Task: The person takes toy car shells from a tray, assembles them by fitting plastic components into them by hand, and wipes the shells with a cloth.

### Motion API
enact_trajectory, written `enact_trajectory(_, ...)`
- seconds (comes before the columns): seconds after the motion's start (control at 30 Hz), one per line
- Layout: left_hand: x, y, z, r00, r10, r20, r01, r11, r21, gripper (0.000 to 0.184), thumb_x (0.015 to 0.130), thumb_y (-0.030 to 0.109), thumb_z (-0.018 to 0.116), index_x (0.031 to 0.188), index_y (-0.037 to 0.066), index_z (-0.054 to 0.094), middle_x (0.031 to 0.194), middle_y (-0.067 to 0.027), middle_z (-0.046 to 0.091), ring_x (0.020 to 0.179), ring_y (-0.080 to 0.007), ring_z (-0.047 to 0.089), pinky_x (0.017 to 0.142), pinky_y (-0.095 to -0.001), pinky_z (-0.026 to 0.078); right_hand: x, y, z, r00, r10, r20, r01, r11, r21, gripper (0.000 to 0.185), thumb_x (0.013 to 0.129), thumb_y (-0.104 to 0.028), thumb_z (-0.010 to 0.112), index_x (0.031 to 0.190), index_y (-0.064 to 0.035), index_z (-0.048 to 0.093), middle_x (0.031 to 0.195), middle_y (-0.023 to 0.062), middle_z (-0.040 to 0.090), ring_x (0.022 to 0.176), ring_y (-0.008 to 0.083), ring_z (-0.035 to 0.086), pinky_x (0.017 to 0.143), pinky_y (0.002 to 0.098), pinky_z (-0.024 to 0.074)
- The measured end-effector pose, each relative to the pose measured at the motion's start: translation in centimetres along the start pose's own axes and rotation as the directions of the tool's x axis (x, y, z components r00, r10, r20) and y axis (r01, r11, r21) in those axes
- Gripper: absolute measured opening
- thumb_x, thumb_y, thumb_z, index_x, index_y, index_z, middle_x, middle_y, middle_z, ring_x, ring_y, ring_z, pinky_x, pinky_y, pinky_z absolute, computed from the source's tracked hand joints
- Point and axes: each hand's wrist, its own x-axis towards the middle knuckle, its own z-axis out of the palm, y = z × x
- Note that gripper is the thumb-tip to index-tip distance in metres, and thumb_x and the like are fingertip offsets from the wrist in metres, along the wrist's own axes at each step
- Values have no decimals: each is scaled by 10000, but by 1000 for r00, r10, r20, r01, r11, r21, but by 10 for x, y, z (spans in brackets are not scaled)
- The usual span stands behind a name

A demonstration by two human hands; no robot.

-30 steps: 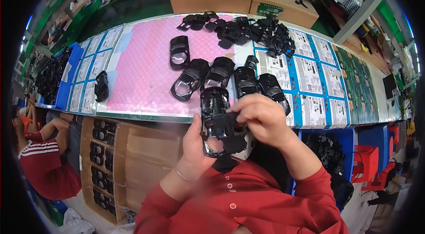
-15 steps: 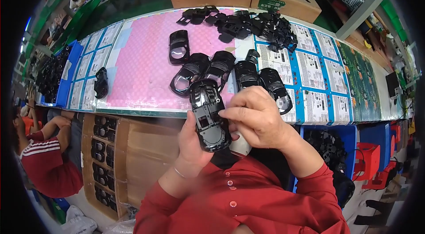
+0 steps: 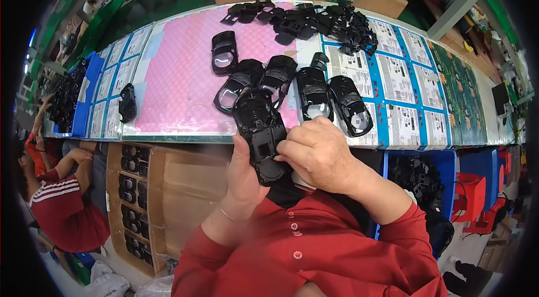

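Observation:
In my left hand (image 3: 245, 176) is a black toy car body (image 3: 259, 123), its hollow inner side turned up and a flat black part seated across it. Thumb and fingers wrap its near end from the left. My right hand (image 3: 321, 156) is closed, its pinched fingertips against the car's right edge; whatever lies between them is hidden. Just beyond stand glossy black car bodies: one (image 3: 240, 85) touches or nearly touches the held one, another (image 3: 279, 75) lies beside it. Two more, a car body (image 3: 313, 94) and a car body (image 3: 351, 106), rest further right.
A pink padded sheet (image 3: 179, 83) covers the table's middle. Black plastic parts (image 3: 303, 24) are heaped at the back. One car body (image 3: 224, 53) and a black piece (image 3: 128, 103) lie leftward. Blue bins (image 3: 90, 89) and a cardboard box (image 3: 179, 196) flank me. A person (image 3: 67, 207) sits at left.
The held car body has tilted and shifted slightly away from me, its shine gone duller. My right hand has moved slightly down and curled tighter at its edge. The view has shifted a little.

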Motion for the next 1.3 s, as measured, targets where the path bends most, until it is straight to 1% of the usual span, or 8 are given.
enact_trajectory(0.33, 0, -6, -16, 998, -48, 33, 49, 997, -52, 702, 900, 623, 393, 1259, 25, 470, 1155, -107, 581, 1049, -206, 581, 909, -341, 480, -3, -3, 3, 992, -127, 26, 130, 976, -173, 79, 666, -160, 581, 709, -100, 553, 716, 9, 443, 667, 154, 488, 616, 305, 377)
enact_trajectory(0.53, -2, -5, -8, 995, 98, 22, -100, 986, 133, 428, 923, 237, 540, 1282, 34, 425, 1114, -114, 584, 999, -197, 591, 876, -326, 491, -8, -2, 9, 999, -36, 27, 37, 998, -55, 77, 694, -139, 602, 732, -89, 558, 700, 29, 460, 653, 182, 511, 619, 314, 380)
enact_trajectory(0.6, -5, 0, -3, 997, -7, -72, 15, 994, 109, 435, 851, 2, 556, 1254, 40, 397, 1093, -95, 562, 939, -158, 586, 817, -303, 506, -9, 1, 6, 1000, 7, 2, -7, 997, 73, 72, 738, -110, 622, 778, -68, 580, 706, 55, 503, 655, 216, 543, 618, 333, 398)
enact_trajectory(0.73, -6, 6, 8, 997, 3, -80, 17, 969, 246, 403, 852, 4, 532, 1232, 6, 398, 1102, -117, 557, 961, -178, 603, 848, -325, 519, -11, 5, 3, 944, 316, -90, -245, 859, 450, 157, 795, -109, 650, 920, -26, 602, 677, 72, 540, 584, 239, 544, 524, 337, 408)
enact_trajectory(0.83, -8, 4, 12, 998, -18, -55, 32, 960, 279, 405, 850, 10, 527, 1233, -6, 393, 1105, -122, 554, 971, -181, 606, 849, -331, 526, -8, 12, -2, 771, 582, 260, -599, 522, 607, 237, 800, -191, 681, 885, -2, 567, 584, 43, 486, 516, 115, 448, 493, 289, 369)
enact_trajectory(1.13, 1, 4, 11, 998, -11, -60, 36, 902, 430, 438, 863, 24, 508, 1286, 22, 394, 1117, -107, 555, 987, -188, 593, 852, -326, 512, -3, 24, 3, 829, 488, 273, -551, 625, 553, 195, 860, -172, 640, 884, -5, 542, 629, -16, 457, 556, 55, 406, 496, 241, 350)
enact_trajectory(1.2, 8, 4, 3, 997, -69, 39, 49, 928, 370, 395, 875, 77, 506, 1245, -4, 395, 1035, -169, 586, 884, -276, 637, 805, -386, 544, 9, 32, -16, 697, 469, 542, -716, 424, 554, 198, 886, -189, 601, 883, 5, 561, 700, 63, 563, 639, 102, 513, 573, 268, 430)
enact_trajectory(1.3, 7, 10, 8, 990, -109, -93, 130, 954, 269, 402, 850, 109, 541, 1201, -27, 400, 1011, -176, 591, 867, -285, 651, 773, -405, 558, 8, 72, -24, 814, 513, 272, -581, 717, 385, 175, 855, -168, 613, 870, 6, 625, 743, 96, 602, 716, 176, 595, 644, 317, 470)
